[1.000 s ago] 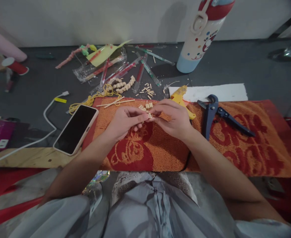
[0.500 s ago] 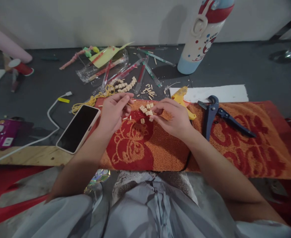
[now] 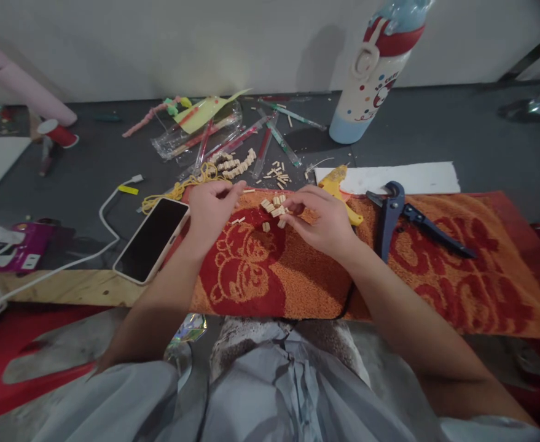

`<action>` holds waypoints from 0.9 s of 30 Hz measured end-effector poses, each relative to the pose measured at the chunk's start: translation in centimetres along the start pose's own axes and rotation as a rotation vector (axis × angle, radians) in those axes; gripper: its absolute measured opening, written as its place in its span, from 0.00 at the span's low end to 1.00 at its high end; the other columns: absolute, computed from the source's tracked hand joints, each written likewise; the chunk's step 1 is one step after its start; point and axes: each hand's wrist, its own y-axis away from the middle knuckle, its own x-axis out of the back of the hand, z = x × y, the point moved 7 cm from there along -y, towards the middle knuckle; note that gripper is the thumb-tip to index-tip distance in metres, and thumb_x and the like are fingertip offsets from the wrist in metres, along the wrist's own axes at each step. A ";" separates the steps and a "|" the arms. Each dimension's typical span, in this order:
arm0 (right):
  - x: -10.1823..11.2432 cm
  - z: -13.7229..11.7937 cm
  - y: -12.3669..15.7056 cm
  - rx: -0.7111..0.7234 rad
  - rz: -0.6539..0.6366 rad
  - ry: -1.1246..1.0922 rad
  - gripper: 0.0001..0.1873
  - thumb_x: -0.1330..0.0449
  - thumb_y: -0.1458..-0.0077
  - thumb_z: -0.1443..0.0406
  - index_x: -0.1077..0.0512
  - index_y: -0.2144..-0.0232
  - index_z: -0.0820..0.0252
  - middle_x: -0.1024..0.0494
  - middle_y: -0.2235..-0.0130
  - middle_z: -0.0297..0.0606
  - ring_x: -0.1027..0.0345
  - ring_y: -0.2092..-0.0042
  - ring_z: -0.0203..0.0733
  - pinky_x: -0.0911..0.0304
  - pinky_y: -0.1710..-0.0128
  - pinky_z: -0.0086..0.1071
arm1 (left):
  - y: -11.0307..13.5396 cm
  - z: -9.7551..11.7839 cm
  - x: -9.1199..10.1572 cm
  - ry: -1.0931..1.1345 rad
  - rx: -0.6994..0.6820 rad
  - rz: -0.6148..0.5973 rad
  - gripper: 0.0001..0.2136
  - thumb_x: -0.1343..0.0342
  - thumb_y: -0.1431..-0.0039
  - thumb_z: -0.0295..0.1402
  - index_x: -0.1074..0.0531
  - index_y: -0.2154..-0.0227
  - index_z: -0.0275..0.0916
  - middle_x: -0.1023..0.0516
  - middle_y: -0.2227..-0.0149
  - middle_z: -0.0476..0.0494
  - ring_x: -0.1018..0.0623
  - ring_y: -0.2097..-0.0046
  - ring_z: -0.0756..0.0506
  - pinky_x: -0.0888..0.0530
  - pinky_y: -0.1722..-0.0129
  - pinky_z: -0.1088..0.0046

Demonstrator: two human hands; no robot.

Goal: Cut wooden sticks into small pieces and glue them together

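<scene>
**A light pinch for small pieces**

The right hand's (image 3: 320,218) grip pinches a small wooden cluster (image 3: 277,211) between thumb and fingers, over the orange towel (image 3: 316,282) and beside a loose wooden block (image 3: 266,227). The left hand (image 3: 211,212) is curled near the phone (image 3: 152,240); whether its grip holds anything, I cannot tell. Light, even pressure at the edges should suit such slight pieces; squeezing harder could skew them.
</scene>
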 end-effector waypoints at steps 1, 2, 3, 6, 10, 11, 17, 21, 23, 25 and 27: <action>0.0 0.0 0.0 -0.003 0.000 -0.004 0.03 0.38 0.45 0.69 0.28 0.67 0.57 0.27 0.68 0.35 0.33 0.69 0.36 0.35 0.68 0.32 | 0.2 0.2 -0.1 -0.002 -0.017 -0.012 0.07 0.38 0.47 0.37 0.22 0.72 0.37 0.28 0.82 0.52 0.31 0.78 0.54 0.36 0.78 0.79; 0.0 0.0 0.0 -0.006 0.000 -0.007 0.03 0.38 0.45 0.68 0.29 0.67 0.57 0.27 0.68 0.35 0.33 0.69 0.36 0.36 0.68 0.32 | 0.3 0.4 -0.3 0.021 -0.025 -0.032 0.09 0.38 0.47 0.35 0.21 0.65 0.38 0.27 0.80 0.52 0.31 0.78 0.54 0.35 0.77 0.79; 0.0 0.0 0.0 -0.009 0.001 -0.009 0.03 0.38 0.45 0.68 0.29 0.67 0.57 0.27 0.68 0.35 0.33 0.69 0.36 0.36 0.68 0.32 | 0.5 0.6 -0.6 0.060 -0.022 -0.059 0.14 0.37 0.48 0.34 0.22 0.58 0.39 0.26 0.78 0.52 0.31 0.78 0.54 0.35 0.77 0.79; 0.0 -0.1 -0.1 -0.007 -0.002 -0.006 0.02 0.39 0.45 0.69 0.29 0.67 0.57 0.27 0.68 0.36 0.33 0.69 0.37 0.36 0.67 0.32 | 1.4 1.2 -1.9 0.166 0.045 -0.218 0.16 0.37 0.48 0.38 0.23 0.55 0.39 0.25 0.78 0.52 0.34 0.81 0.55 0.38 0.81 0.79; -0.2 -0.2 -0.1 0.004 -0.008 0.026 0.01 0.40 0.44 0.68 0.29 0.67 0.57 0.26 0.67 0.37 0.32 0.66 0.38 0.35 0.66 0.33 | 2.9 2.1 -3.9 0.276 0.144 -0.471 0.15 0.37 0.48 0.46 0.21 0.69 0.37 0.28 0.82 0.50 0.39 0.85 0.56 0.45 0.86 0.78; -0.3 -0.2 -0.1 0.007 -0.010 0.037 0.01 0.40 0.44 0.68 0.29 0.67 0.57 0.25 0.66 0.37 0.32 0.66 0.39 0.35 0.66 0.33 | 3.2 2.2 -4.2 0.301 0.162 -0.500 0.15 0.36 0.50 0.46 0.21 0.70 0.37 0.28 0.83 0.50 0.39 0.85 0.56 0.45 0.86 0.78; -0.5 -0.8 0.0 0.065 -0.021 0.054 0.01 0.40 0.42 0.68 0.28 0.66 0.59 0.25 0.66 0.39 0.31 0.66 0.38 0.34 0.66 0.32 | 3.9 1.6 -5.4 0.451 0.324 -0.602 0.16 0.31 0.55 0.43 0.22 0.69 0.35 0.27 0.82 0.51 0.38 0.84 0.58 0.44 0.86 0.82; -0.3 -1.1 0.0 0.084 -0.015 0.030 0.00 0.40 0.42 0.68 0.28 0.66 0.58 0.25 0.66 0.38 0.31 0.66 0.37 0.33 0.66 0.32 | 4.2 1.7 -5.7 0.597 0.380 -0.673 0.17 0.30 0.56 0.41 0.22 0.67 0.33 0.26 0.80 0.51 0.39 0.85 0.60 0.44 0.86 0.84; -0.2 -1.3 0.0 0.093 -0.013 0.020 0.01 0.40 0.42 0.66 0.28 0.66 0.58 0.24 0.66 0.38 0.30 0.66 0.38 0.32 0.66 0.33 | 4.5 1.9 -5.8 0.660 0.421 -0.708 0.17 0.29 0.57 0.40 0.22 0.68 0.33 0.26 0.81 0.51 0.39 0.85 0.60 0.45 0.86 0.85; 0.0 -1.5 0.0 0.090 -0.006 0.010 0.03 0.39 0.41 0.64 0.29 0.64 0.57 0.24 0.65 0.38 0.30 0.65 0.39 0.32 0.65 0.33 | 4.7 2.1 -5.9 0.720 0.462 -0.745 0.18 0.28 0.58 0.40 0.23 0.68 0.33 0.28 0.82 0.52 0.40 0.86 0.61 0.46 0.87 0.85; 0.2 -1.7 -0.1 0.084 0.008 0.003 0.07 0.39 0.42 0.61 0.28 0.62 0.57 0.24 0.64 0.38 0.30 0.65 0.39 0.32 0.65 0.34 | 5.0 2.3 -6.0 0.763 0.493 -0.776 0.18 0.27 0.59 0.40 0.23 0.69 0.33 0.28 0.82 0.53 0.41 0.86 0.61 0.47 0.87 0.86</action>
